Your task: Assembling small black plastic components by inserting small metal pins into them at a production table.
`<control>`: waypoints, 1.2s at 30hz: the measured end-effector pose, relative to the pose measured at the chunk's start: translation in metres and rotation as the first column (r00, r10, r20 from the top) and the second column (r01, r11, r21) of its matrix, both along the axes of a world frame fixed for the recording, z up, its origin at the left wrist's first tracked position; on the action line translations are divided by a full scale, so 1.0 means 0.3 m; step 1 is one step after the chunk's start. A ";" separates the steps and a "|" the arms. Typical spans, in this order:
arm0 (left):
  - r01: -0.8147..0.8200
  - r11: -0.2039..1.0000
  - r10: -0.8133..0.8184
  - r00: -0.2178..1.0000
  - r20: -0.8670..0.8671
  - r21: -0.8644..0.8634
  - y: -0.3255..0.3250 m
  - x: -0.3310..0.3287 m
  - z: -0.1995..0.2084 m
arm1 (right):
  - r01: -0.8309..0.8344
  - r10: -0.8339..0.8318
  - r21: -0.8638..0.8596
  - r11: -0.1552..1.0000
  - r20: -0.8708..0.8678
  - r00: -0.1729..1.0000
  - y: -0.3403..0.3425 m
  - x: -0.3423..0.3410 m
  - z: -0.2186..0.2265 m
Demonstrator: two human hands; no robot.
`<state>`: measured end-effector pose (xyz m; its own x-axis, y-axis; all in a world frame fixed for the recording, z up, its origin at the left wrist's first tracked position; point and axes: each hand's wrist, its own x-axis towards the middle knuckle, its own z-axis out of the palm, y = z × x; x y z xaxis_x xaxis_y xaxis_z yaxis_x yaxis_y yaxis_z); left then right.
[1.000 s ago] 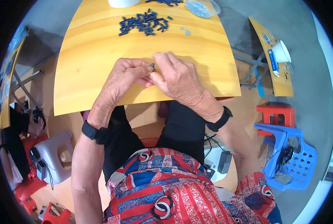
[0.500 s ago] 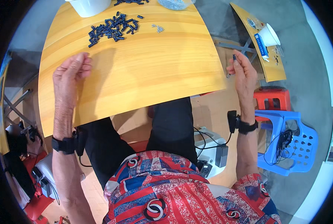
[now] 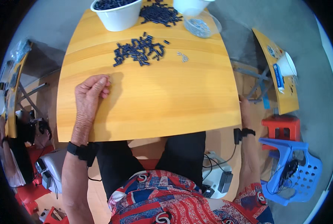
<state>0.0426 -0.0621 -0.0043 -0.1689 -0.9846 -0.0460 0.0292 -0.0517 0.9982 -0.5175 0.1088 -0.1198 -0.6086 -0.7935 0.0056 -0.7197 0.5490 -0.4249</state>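
My left hand [image 3: 93,89] is above the left part of the wooden table [image 3: 166,108], thumb pressed to curled fingers. Anything held in that pinch is too small or hidden to make out. Past the table's right edge, my right hand [image 3: 244,106] hangs low, its fingers hidden and blurred. Beyond my left hand lies a loose pile of small black cylindrical pieces [image 3: 138,50]. To its right are several small pale metal pins [image 3: 183,57].
A white tub [image 3: 121,18] of black pieces, a larger black heap [image 3: 159,14] and a clear bowl [image 3: 200,26] of silvery pieces stand at the back. To the right are a blue plastic chair [image 3: 308,164], a red stool [image 3: 286,125] and a side table [image 3: 288,104].
My right hand has dropped beside the table's right edge; the small dark piece it held is no longer visible. My left hand stays pinched. The view has shifted, showing more of the table's back.
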 end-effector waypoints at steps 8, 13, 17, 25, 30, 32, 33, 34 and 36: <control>-0.011 1.000 0.011 1.000 -0.008 -0.004 0.005 0.021 0.003 | -0.030 0.224 -0.391 0.920 0.462 0.858 -0.133 0.354 0.606; -0.017 1.000 0.017 0.999 0.037 -0.005 0.007 0.022 0.004 | -0.462 0.537 -0.279 0.842 0.350 0.767 -0.300 0.673 0.753; -0.013 1.000 0.013 0.999 -0.034 -0.011 0.007 0.030 0.006 | -0.595 0.597 -0.080 0.800 0.208 0.775 -0.450 0.910 0.751; -0.005 1.000 0.006 0.999 -0.054 0.011 0.002 0.018 -0.005 | -0.757 0.761 -0.130 0.640 -0.022 0.648 -0.633 0.989 0.576; -0.009 1.000 0.010 0.999 -0.040 0.030 0.005 0.016 0.011 | -0.792 0.783 -0.153 0.590 -0.128 0.608 -0.648 1.014 0.527; 0.004 1.000 -0.003 0.999 -0.034 0.026 0.005 0.020 0.007 | -0.806 0.793 -0.171 0.566 -0.153 0.590 -0.640 1.026 0.524; 0.021 1.000 -0.021 0.999 -0.027 0.020 0.005 0.021 0.006 | -0.817 0.789 -0.141 0.560 -0.211 0.577 -0.636 1.024 0.529; 0.019 1.000 -0.018 0.999 -0.026 0.022 0.004 0.021 0.005 | -0.825 0.783 -0.110 0.554 -0.268 0.562 -0.630 1.023 0.533; 0.013 1.000 -0.013 1.000 -0.028 0.015 0.003 0.016 -0.001 | -0.832 0.793 -0.080 0.549 -0.264 0.549 -0.612 1.024 0.540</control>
